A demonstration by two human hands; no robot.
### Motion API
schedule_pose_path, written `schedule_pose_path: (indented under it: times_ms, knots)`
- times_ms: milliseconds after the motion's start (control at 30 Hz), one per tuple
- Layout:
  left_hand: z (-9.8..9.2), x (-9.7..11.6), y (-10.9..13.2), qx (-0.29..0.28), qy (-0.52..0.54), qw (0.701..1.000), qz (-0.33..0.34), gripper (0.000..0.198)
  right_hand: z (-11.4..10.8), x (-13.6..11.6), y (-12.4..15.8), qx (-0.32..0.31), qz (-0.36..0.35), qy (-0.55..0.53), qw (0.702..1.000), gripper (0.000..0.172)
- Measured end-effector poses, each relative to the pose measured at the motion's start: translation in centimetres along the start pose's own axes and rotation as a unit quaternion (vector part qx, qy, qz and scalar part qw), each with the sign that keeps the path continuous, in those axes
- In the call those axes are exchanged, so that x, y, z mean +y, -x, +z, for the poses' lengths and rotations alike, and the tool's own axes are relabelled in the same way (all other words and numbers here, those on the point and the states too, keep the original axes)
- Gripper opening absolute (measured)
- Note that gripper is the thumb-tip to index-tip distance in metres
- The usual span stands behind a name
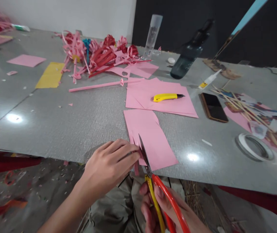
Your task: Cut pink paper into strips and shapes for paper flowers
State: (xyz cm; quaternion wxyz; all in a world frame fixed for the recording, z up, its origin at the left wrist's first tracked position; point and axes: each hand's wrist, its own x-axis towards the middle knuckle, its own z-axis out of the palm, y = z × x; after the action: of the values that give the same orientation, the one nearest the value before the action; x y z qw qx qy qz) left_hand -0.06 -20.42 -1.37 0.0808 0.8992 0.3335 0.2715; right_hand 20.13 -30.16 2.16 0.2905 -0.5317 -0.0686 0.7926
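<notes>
Grey table [80, 123], edge near: pink paper sheet [153, 139] overhangs. Left hand [109, 165] pinches fringed edge beside scissors [153, 181]; right hand [158, 207] grips handles, blades apart. Best cut parallel, equal strips.

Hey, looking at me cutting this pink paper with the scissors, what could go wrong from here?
The left hand pinches the pink sheet right beside the scissors blades, so a fingertip might get nicked. The sheet overhangs the table edge and could slip or tear. The right hand cuts near the lap.
</notes>
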Motion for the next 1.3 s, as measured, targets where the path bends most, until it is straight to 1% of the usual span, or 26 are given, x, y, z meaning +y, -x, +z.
schedule_pose_path:
  times_ms: [100,200,367,467,600,700,867,1033,1167,1300]
  knots:
    - [0.0,0.0,0.0,0.001,-0.002,1.000,0.002,0.016,0.0,-0.4,0.0,-0.022,-0.022,0.063,0.998,0.058]
    - [0.0,0.0,0.1,0.003,-0.005,1.000,0.003,0.017,0.0,-0.3,-0.2,-0.026,-0.039,0.097,0.994,0.061]
    - [0.1,0.0,0.1,0.013,-0.010,1.000,0.005,0.017,0.1,0.0,-0.4,-0.025,-0.050,0.117,0.992,0.062]
    - [0.1,-0.1,0.1,0.014,-0.008,1.000,0.007,0.018,-0.1,0.2,-0.7,-0.034,-0.044,0.116,0.992,0.063]
    - [0.1,-0.1,0.2,0.012,-0.006,1.000,0.005,0.018,-0.6,0.7,-1.5,-0.050,-0.060,0.130,0.988,0.063]
    - [0.1,0.0,0.2,0.010,-0.007,1.000,0.005,0.018,-0.6,1.0,-1.8,-0.052,-0.062,0.123,0.989,0.062]
    - [0.1,0.0,0.1,0.015,-0.006,1.000,0.009,0.016,0.2,1.2,-1.5,-0.028,-0.041,0.060,0.997,0.057]
    - [0.1,0.1,0.1,0.015,-0.006,1.000,0.009,0.017,0.4,1.2,-1.9,-0.034,-0.047,0.069,0.996,0.063]
    - [0.1,0.0,0.2,0.011,-0.006,1.000,0.008,0.017,0.4,0.9,-2.0,-0.040,-0.034,0.065,0.997,0.066]
    - [0.2,-0.1,0.2,0.012,-0.004,1.000,0.011,0.018,0.7,0.3,-1.2,-0.013,-0.016,0.045,0.999,0.063]
